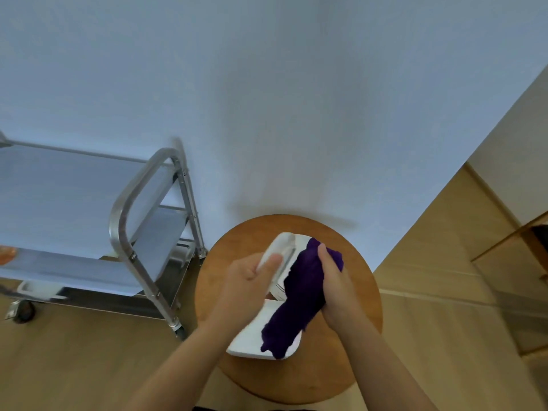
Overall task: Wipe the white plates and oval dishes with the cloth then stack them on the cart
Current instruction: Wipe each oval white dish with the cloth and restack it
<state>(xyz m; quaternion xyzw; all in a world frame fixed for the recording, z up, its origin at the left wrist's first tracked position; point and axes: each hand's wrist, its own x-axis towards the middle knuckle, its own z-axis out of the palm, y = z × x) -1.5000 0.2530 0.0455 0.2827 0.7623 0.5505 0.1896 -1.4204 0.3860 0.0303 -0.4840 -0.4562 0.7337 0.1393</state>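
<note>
My left hand (252,277) grips a white dish (281,247), tilted on edge above the round wooden table (225,256). My right hand (335,280) holds a dark purple cloth (299,295) pressed against the dish's right side; the cloth's loose end hangs down. Below, a white square plate (252,336) lies on the table near its front edge, partly covered by the cloth and my left forearm. The steel cart (130,221) stands to the left, its top shelf bare where visible.
A white wall rises right behind the table and cart. The cart's lower shelf holds a white dish (38,289); something orange (7,253) shows at the left edge. Wooden floor and a wood-panelled wall lie to the right.
</note>
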